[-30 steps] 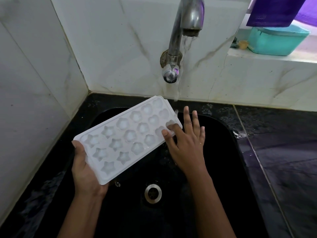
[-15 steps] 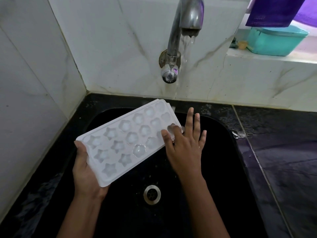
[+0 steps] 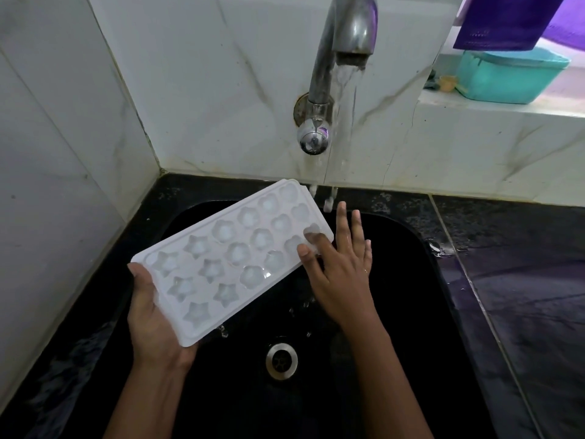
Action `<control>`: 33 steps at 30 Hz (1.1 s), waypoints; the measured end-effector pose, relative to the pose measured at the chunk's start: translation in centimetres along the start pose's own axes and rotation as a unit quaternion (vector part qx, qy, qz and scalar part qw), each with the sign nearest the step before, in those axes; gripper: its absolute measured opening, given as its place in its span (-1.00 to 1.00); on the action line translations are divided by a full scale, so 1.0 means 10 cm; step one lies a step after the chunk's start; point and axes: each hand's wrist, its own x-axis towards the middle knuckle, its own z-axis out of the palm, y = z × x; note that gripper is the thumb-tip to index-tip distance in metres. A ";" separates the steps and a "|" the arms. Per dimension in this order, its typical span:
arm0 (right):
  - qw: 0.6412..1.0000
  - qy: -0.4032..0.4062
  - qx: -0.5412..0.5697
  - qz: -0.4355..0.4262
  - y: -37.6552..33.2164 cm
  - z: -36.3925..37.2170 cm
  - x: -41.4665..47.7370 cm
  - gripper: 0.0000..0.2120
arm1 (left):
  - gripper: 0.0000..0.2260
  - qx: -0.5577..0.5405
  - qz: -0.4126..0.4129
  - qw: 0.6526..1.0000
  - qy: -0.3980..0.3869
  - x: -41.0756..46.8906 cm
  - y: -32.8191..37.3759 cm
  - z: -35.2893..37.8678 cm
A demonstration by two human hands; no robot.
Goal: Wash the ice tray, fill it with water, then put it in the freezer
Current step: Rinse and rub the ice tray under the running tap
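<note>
A white ice tray (image 3: 232, 259) with star and round moulds hangs tilted over the black sink (image 3: 395, 312), its far end higher, just left of the water stream. My left hand (image 3: 148, 315) grips the tray's near left end from below. My right hand (image 3: 340, 270) lies with spread fingers at the tray's far right corner, thumb and forefinger on the last moulds. Water runs from the steel tap (image 3: 351, 30) and falls past the tray's far corner, beside my right fingertips.
The sink's steel drain (image 3: 281, 359) lies below the tray. White marble tiles wall in the left and back. A wet black counter (image 3: 522, 280) stretches to the right. A teal tub (image 3: 509, 76) and a purple cloth (image 3: 503, 20) sit on the ledge at upper right.
The tray has shifted slightly left and away from the stream, which now falls past its far corner. My right hand stays on the far corner moulds, and my left hand's grip is unchanged.
</note>
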 end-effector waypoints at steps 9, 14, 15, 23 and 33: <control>0.997 0.056 -0.050 -0.007 0.08 -0.07 0.00 -0.39 | -0.40 0.003 -0.044 0.999 -0.010 0.00 -0.04 0.03; 0.992 0.127 -0.019 -0.023 0.08 -0.15 0.06 -0.52 | -0.44 0.010 -0.104 0.994 -0.015 -0.01 -0.04 0.04; 0.992 0.125 -0.013 -0.023 0.09 -0.16 0.07 -0.57 | -0.45 0.010 -0.119 0.993 -0.019 -0.02 -0.06 0.04; 0.993 0.101 -0.044 -0.046 0.10 -0.09 0.05 -0.57 | -0.46 0.026 -0.181 0.983 -0.029 -0.08 -0.16 0.14; 0.992 0.070 -0.100 -0.015 -0.05 -0.03 -0.01 -0.52 | -0.43 0.014 -0.162 0.986 -0.031 -0.09 -0.15 0.14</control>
